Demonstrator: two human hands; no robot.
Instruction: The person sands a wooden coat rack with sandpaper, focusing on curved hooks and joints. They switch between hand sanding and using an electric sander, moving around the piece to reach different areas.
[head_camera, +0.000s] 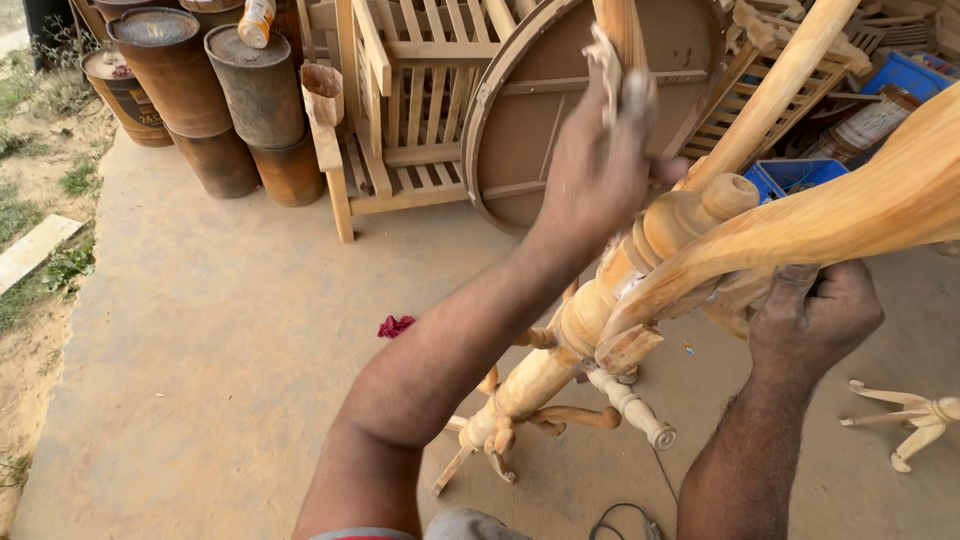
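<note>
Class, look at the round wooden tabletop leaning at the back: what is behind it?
Behind the tabletop stands slatted wooden furniture, visible on its left and right. Whatever lies directly behind the disc is covered. The left hand hides part of its face.

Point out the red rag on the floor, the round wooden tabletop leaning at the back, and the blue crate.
red rag (395, 326), head view, middle of the crumpled cloth
round wooden tabletop (560, 130), head view, its brown underside panel
blue crate (795, 176), head view, its front rim

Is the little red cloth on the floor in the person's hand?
No, the red cloth lies alone on the concrete floor, apart from the left hand and right hand.
</note>
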